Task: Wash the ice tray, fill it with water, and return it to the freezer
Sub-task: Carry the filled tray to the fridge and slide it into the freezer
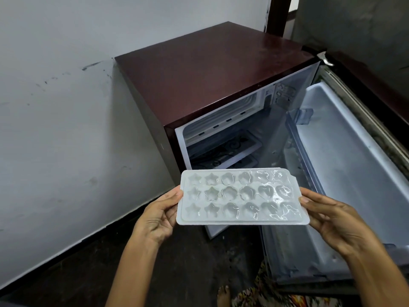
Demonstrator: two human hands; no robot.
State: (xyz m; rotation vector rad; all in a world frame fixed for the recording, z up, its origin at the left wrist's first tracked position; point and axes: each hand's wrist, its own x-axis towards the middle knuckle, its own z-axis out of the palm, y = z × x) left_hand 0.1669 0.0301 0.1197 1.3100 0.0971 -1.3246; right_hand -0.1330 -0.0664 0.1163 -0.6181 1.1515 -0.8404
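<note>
A white plastic ice tray (242, 197) with star and heart shaped cells is held level in front of the small fridge. Water glints in the cells, most plainly at the right end. My left hand (158, 214) grips its left short edge, thumb on top. On the right short edge my right hand (332, 220) holds the same way. Behind the tray stands a dark red fridge (205, 72) with its door (345, 165) swung wide to the right. The freezer compartment (223, 114) shows at the top of the lit interior.
A white wall runs along the left and meets a dark floor (172, 271). Patterned glass shelves sit inside the fridge below the freezer. A bare foot and patterned cloth show at the bottom edge. A dark door frame rises behind the fridge.
</note>
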